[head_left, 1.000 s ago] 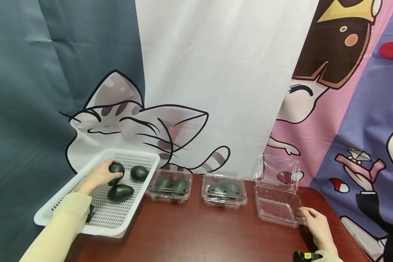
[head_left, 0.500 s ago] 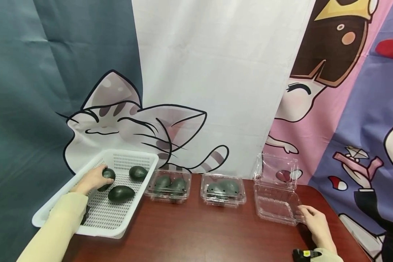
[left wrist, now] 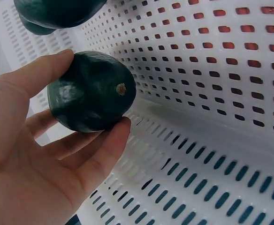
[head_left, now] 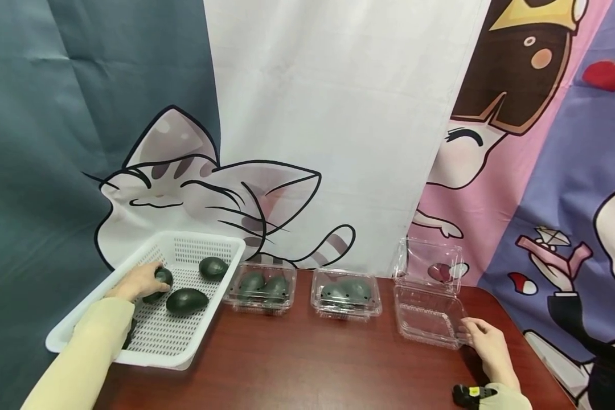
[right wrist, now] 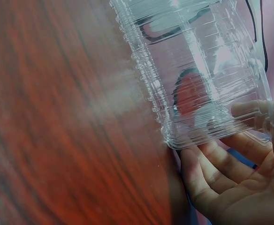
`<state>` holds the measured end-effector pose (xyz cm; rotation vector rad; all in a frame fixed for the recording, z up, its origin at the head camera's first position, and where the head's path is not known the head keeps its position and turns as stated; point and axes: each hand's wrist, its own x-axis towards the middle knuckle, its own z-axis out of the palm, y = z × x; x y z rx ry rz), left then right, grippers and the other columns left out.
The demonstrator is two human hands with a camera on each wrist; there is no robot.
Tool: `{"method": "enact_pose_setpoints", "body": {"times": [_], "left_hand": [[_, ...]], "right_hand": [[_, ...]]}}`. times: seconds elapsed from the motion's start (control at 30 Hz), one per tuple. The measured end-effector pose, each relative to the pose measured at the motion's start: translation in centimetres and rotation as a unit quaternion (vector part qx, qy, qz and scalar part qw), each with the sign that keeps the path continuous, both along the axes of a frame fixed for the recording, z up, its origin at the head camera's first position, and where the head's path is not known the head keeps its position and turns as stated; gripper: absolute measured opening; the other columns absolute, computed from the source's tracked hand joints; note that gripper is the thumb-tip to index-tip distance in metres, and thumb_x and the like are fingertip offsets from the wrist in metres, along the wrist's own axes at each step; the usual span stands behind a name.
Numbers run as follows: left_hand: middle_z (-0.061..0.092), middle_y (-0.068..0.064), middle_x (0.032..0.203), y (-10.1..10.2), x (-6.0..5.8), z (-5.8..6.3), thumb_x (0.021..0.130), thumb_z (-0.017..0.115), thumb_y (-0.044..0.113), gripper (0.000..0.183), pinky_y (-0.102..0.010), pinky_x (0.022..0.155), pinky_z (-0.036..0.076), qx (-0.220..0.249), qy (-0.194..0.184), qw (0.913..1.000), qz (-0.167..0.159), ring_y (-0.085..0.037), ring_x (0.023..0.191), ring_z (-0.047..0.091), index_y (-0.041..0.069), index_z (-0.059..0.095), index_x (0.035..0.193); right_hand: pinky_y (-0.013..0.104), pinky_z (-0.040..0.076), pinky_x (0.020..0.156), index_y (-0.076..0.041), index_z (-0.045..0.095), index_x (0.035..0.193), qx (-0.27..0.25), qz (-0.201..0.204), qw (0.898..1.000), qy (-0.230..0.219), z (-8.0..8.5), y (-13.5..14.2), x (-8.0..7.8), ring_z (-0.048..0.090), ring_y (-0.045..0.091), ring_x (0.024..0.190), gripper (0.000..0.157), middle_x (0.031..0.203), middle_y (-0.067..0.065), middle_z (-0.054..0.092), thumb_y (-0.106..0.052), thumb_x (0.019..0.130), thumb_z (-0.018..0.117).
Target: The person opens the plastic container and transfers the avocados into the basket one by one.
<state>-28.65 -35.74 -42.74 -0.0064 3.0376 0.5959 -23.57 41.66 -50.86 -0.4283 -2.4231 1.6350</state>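
A printed curtain (head_left: 328, 125) hangs behind a red-brown table (head_left: 287, 364), where a white perforated basket (head_left: 154, 360) stands. Inside the basket, the left hand (head_left: 138, 282) curls thumb and fingers around a dark green avocado (left wrist: 92, 91). Within the basket, a second avocado (head_left: 187, 301) lies near the gripped one, toward the basket's right wall; a third avocado (head_left: 213, 269) lies by its far right corner. That wall stands between the left hand and a closed clear box (head_left: 261, 308) holding avocados, just right of the basket. Farther right of the basket comes another filled box (head_left: 345, 311), lid down. Farthest from the basket, the right hand (head_left: 487, 344) pinches the side of an open clear container (head_left: 427, 319), lid raised.
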Motion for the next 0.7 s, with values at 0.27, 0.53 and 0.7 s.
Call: {"method": "enact_pose_setpoints", "body": {"times": [0.27,0.53,0.7], "left_hand": [[0.039,-0.047,0.128,-0.01,0.21,0.01,0.082,0.075,0.024,0.082,-0.068,0.09,0.038,0.003,-0.03,0.9995,0.01,-0.062,0.115,0.041,-0.02,0.032,0.136],[0.039,-0.047,0.128,-0.36,0.35,-0.55,0.081,0.077,0.026,0.084,-0.068,0.089,0.04,-0.001,-0.032,0.9994,0.007,-0.063,0.115,0.041,-0.02,0.033,0.136],[0.034,-0.047,0.132,-0.26,0.16,-0.53,0.082,0.077,0.031,0.088,-0.07,0.093,0.035,0.003,-0.038,0.9993,0.005,-0.065,0.119,0.035,-0.021,0.031,0.136]], "right_hand": [[0.025,0.053,0.065,0.015,0.052,0.125,0.002,0.004,1.0,0.006,-0.03,-0.04,0.0,0.063,0.008,0.073,0.046,0.095,0.01,0.07,-0.024,0.102,0.052],[0.024,0.053,0.065,0.015,0.053,0.125,0.001,0.0,1.0,0.005,-0.13,-0.36,0.28,0.063,0.007,0.075,0.043,0.095,0.01,0.07,-0.022,0.102,0.051],[0.025,0.054,0.066,0.015,0.052,0.126,0.004,0.003,1.0,0.007,0.05,-0.3,0.21,0.064,0.007,0.075,0.044,0.096,0.012,0.07,-0.022,0.102,0.051]]}}
